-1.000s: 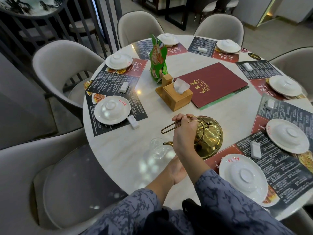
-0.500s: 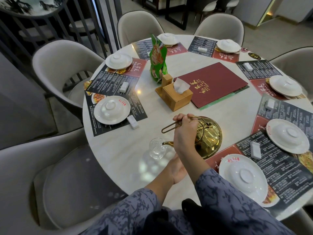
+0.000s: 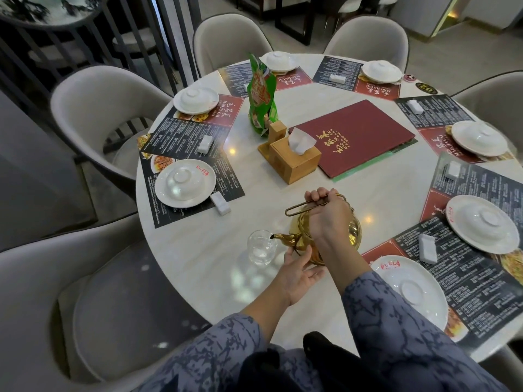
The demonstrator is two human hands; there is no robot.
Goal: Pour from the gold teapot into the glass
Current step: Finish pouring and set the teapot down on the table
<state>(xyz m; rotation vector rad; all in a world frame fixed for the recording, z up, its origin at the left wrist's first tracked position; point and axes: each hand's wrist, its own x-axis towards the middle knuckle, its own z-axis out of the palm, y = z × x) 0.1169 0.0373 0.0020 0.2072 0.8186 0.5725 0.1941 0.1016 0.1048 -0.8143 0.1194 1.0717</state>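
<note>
We have the right hand (image 3: 328, 219) up top, fingers curled tight around the wire handle of the gold teapot (image 3: 339, 236) — the pot's round body hangs directly beneath that hand, tipped over toward our left. The spout pokes out to the left of the right hand, and its dark tip sits right at the rim of the glass (image 3: 261, 247); whether tip and rim touch we cannot tell.

The glass stands upright on the white worktop (image 3: 198, 250), just left of the spout and just beyond the left hand's fingertips. It looks clear, with bright glints low inside; we cannot make out a stream from the spout.

Now the left hand (image 3: 297, 274) — it lies spread, palm up, fingers loose, tucked under the lower side of the teapot. Its fingertips seem to meet the pot's underside near the base of the spout, though the exact contact is hard to read. It grips nothing. The glass is near this hand, up and to its left, not touching it.

Both forearms come in from the bottom in grey-blue patterned sleeves (image 3: 396, 321).

Beyond the right hand, further out on the worktop, sits a wooden tissue box (image 3: 294, 159), and to its right a red menu (image 3: 356, 137). To the right of the right hand, close by, a white plate (image 3: 410, 290) rests on a dark placemat (image 3: 467, 278).
</note>
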